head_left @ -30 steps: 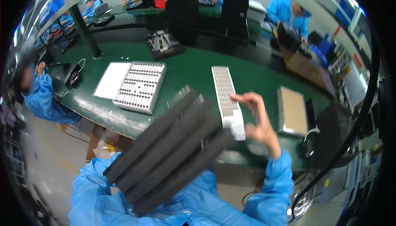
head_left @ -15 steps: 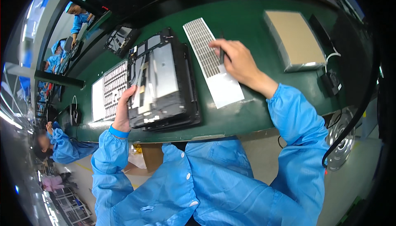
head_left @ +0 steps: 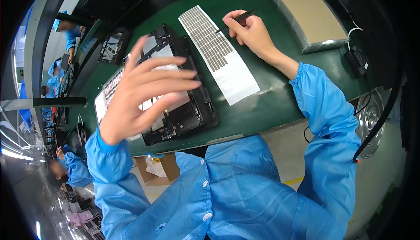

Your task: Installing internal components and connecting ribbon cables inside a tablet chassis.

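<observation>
My left hand [head_left: 139,94] is spread open, a little blurred, over a stack of black device housings [head_left: 192,113] with silver plates inside. It hides much of the top housing and holds nothing. In my right hand [head_left: 250,33] is a pair of slim black tweezers [head_left: 240,17], gripped between thumb and fingers. Their tip points down at the right edge of a white sheet [head_left: 236,80] covered in rows of small grey stickers; whether it touches a sticker I cannot tell. The sheet lies to the right of the stack on the green bench.
Behind my left hand lies a white sheet with rows of small dark-edged parts [head_left: 101,104]. Another open housing [head_left: 113,47] sits at the far left. A wrapped brown board stack [head_left: 310,14] and a black power adapter [head_left: 356,60] stand at right. People in blue work at left.
My left hand has let go of the housing's left edge and risen over it, fingers spread. The top housing now lies flatter on the stack. My right hand has tilted the tweezers toward the stickers.
</observation>
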Available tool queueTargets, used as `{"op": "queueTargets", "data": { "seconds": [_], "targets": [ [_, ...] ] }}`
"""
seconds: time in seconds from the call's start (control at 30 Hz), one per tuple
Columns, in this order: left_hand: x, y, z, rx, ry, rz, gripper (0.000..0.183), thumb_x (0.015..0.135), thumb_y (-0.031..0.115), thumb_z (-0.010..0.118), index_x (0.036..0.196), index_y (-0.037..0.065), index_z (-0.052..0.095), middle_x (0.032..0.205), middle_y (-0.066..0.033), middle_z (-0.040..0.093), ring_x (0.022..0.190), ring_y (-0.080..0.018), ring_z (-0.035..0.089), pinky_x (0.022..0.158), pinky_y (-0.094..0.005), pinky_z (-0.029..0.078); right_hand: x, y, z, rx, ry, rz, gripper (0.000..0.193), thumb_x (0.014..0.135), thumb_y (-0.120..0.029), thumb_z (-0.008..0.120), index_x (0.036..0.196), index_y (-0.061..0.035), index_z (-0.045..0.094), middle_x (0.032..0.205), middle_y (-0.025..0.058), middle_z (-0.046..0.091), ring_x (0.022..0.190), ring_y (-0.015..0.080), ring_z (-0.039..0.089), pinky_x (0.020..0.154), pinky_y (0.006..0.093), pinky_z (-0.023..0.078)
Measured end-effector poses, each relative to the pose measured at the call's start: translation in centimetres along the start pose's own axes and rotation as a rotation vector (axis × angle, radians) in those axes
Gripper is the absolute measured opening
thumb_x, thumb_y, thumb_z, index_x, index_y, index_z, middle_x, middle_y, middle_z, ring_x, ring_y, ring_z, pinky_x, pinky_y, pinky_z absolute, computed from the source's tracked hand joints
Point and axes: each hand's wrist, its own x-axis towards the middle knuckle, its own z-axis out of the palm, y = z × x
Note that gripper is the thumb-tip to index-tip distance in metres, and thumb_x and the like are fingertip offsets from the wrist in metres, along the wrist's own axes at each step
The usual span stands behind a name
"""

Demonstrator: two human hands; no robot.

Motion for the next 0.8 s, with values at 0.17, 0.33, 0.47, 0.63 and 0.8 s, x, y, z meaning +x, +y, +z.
{"op": "queueTargets", "data": {
  "seconds": [0.17,0.33,0.47,0.63,0.8],
  "targets": [
    [6.1,-3.2,5.0,0.292,-0.276,0.078,0.05,0.097,0.055,0.05,0.129,0.02,0.067,0.14,-0.0261,0.052,0.136,-0.0447,0.043,0.121,-0.0582,0.011,0.7,0.3,0.0,0.1,0.006,-0.033,0.03,0.096,-0.029,0.066,0.1,0.0005,0.065,0.075,0.0047,0.069,0.054,0.0077,0.058,0.051,0.0228,0.042],
    [7.8,-3.5,6.1,0.336,-0.557,0.023,0.056,0.097,0.058,0.049,0.142,0.025,0.056,0.151,-0.0294,0.038,0.141,-0.0436,0.036,0.119,-0.0579,0.018,0.6,0.7,-0.2,0.059,-0.04,-0.015,0.028,0.096,-0.029,0.066,0.101,-0.0016,0.065,0.077,0.0039,0.068,0.055,0.0065,0.056,0.052,0.022,0.042],
    [7.7,-3.8,6.3,0.351,-0.5,0.029,0.053,0.099,0.05,0.05,0.145,0.025,0.052,0.153,-0.0209,0.04,0.142,-0.0339,0.039,0.119,-0.0573,0.02,0.1,-0.4,-0.9,0.062,-0.069,0.022,0.027,0.095,-0.029,0.068,0.097,-0.0024,0.066,0.075,0.0029,0.067,0.055,0.0058,0.054,0.05,0.0216,0.041],
    [7.1,-3.8,6.9,0.316,-0.455,-0.007,0.05,0.101,0.044,0.047,0.145,0.023,0.051,0.154,-0.0171,0.041,0.142,-0.0316,0.04,0.119,-0.0555,0.022,-1.1,-1.5,-1.5,0.024,-0.25,0.174,0.028,0.094,-0.029,0.069,0.094,-0.0015,0.068,0.072,0.0029,0.067,0.052,0.0059,0.052,0.049,0.022,0.04],
    [7.0,-3.8,7.0,0.281,-0.414,-0.031,0.05,0.1,0.043,0.049,0.145,0.02,0.051,0.152,-0.0186,0.042,0.139,-0.0325,0.044,0.119,-0.0535,0.024,-1.5,-1.5,-1.7,0.002,-0.34,0.187,0.024,0.094,-0.024,0.07,0.094,-0.0008,0.069,0.072,0.0045,0.068,0.056,0.0058,0.056,0.051,0.022,0.043]
  ]
}}
